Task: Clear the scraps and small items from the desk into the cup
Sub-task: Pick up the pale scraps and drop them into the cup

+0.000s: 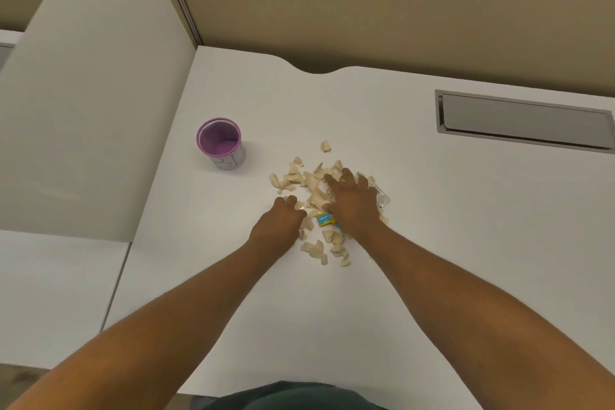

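two hands in a pile of scraps

two bare arms reach out over a white desk (432,243). a heap of pale torn scraps (311,181) lies in the middle of it. one scrap (325,146) sits alone at 12 o'clock from the heap, a little apart from the rest. more bits (327,250) lie at 6 o'clock, near the wrists.

the right hand (354,206) lies palm down on the heap. its fingers (346,176) are spread and point to 11 o'clock, touching the scraps. it is not pinching anything that can be seen.

the left hand (279,221) is at 8 o'clock from the heap, at its edge. its fingers are curled under, knuckles up. i cannot tell if it has a scrap inside.

a small blue and yellow packet (325,219) lies between the two hands, just beside the right one. a clear shiny thing (382,197) peeks out at 3 o'clock from the right hand. it is too blurry to say what it is.

the cup (221,145) stands upright at 10 o'clock from the heap, well apart from both hands. it is purple inside, with a purple rim, and looks empty.

a grey hatch (524,121) is set in the desk at 2 o'clock. a white wall (93,110) stands behind the cup at 9 o'clock.
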{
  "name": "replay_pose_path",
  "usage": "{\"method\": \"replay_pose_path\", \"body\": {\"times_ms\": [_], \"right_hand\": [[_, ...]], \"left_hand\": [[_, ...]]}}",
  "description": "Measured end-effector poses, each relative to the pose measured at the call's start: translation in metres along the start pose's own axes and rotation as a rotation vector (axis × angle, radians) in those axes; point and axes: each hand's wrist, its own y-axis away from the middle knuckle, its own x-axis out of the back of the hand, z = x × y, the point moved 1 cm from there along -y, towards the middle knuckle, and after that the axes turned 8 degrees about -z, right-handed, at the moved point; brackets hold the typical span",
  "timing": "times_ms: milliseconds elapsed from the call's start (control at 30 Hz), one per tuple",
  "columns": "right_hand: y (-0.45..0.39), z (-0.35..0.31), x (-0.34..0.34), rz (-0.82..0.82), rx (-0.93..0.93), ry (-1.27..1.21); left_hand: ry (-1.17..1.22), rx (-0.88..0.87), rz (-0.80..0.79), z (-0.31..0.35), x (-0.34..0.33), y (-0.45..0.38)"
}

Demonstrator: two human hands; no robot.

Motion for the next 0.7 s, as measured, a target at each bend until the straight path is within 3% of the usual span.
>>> {"method": "replay_pose_path", "body": {"times_ms": [133, 300, 433, 567, 700], "right_hand": [[0.009, -0.01, -0.003, 0.096, 0.045, 0.048], [0.012, -0.011, -0.001, 0.083, 0.079, -0.019], [0.01, -0.006, -0.003, 0.084, 0.108, -0.028], [0.011, -0.004, -0.008, 0.091, 0.112, -0.029], [0.011, -0.004, -0.007, 0.077, 0.124, -0.023]], "left_hand": [[0.003, 0.001, 0.054, -0.005, 0.001, -0.005], [0.365, 0.119, 0.097, -0.019, 0.013, -0.005], [0.551, 0.14, 0.334, -0.048, 0.043, 0.009], [0.591, 0.252, 0.564, -0.101, 0.085, 0.012], [0.503, 0.348, 0.534, -0.137, 0.119, -0.003]]}}
